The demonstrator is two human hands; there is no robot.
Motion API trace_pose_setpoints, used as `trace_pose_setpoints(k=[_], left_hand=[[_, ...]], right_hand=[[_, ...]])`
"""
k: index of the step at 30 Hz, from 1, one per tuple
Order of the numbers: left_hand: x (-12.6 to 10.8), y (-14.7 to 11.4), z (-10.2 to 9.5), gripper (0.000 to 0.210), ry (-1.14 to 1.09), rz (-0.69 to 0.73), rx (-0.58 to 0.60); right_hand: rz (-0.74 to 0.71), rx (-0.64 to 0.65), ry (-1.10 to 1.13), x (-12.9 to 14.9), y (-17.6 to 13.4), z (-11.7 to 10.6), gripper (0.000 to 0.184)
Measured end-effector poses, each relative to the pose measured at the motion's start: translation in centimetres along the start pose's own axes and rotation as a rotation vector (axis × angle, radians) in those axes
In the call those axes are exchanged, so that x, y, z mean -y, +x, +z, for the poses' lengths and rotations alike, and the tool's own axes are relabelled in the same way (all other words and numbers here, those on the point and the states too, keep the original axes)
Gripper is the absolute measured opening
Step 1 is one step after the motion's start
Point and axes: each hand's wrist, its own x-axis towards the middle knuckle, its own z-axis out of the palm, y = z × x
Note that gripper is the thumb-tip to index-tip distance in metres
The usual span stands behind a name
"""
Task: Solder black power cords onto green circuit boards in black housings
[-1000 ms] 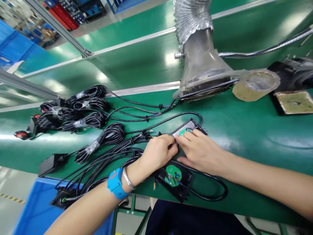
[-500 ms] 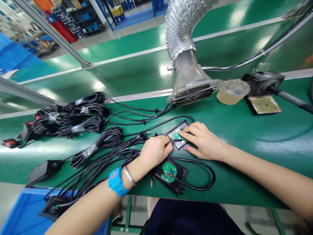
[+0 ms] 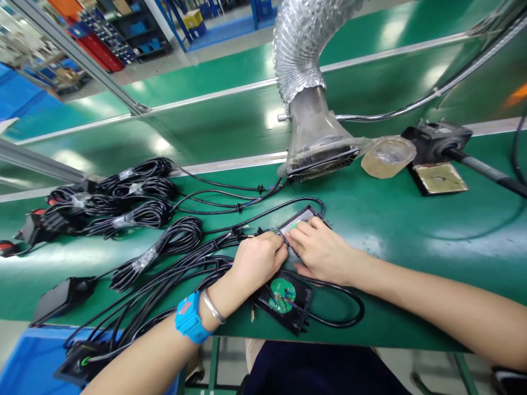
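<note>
While both hands are resting at upper housing, good handling is probably calling for left hand steadying left edge, right hand pressing lightly, cable behind lying slack. Upper housing is lying on bench, just beyond second housing with round green board. Left hand is curling loosely at edge; whether pinching anything, cannot tell. Right hand is arching half-closed over housing, fingertips hiding any hold. Left forearm is slanting from lower left, right forearm from right.
</note>
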Motion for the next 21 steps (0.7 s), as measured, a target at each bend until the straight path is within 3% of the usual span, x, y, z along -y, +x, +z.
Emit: trace_pose_setpoints(k=[4,8,10,13,15,21], left_hand=[[-0.3,-0.3,-1.3,0.023,0.05,0.034,0.017],[-1.2,-0.8,-3.5,0.022,0.084,0.092,-0.093],[-1.9,-0.5,-3.9,0.029,0.03,0.182,-0.175],[-2.8,0.9,-3.1,0.041,-0.065,0.297,-0.166],[-3.2,2.0,-2.2,0.048,-0.071,0.274,-0.121],[-3.8,2.9,-0.9,0.051,0.02,0.245,-0.073]], right_hand=[[-0.003,-0.025,0.057,-1.1,-0.4,-1.0,0.042],[0.107,-0.294,0.168,-3.9,-3.3,-2.3,0.052],[0.228,-0.332,0.177,-5.3,-4.9,-2.5,0.055],[0.286,-0.211,0.224,-6.5,-6.1,-2.0,0.049],[0.272,-0.174,0.248,-6.5,-6.2,-1.3,0.045],[0.292,-0.267,0.22,-5.6,-5.6,0.3,0.037]])
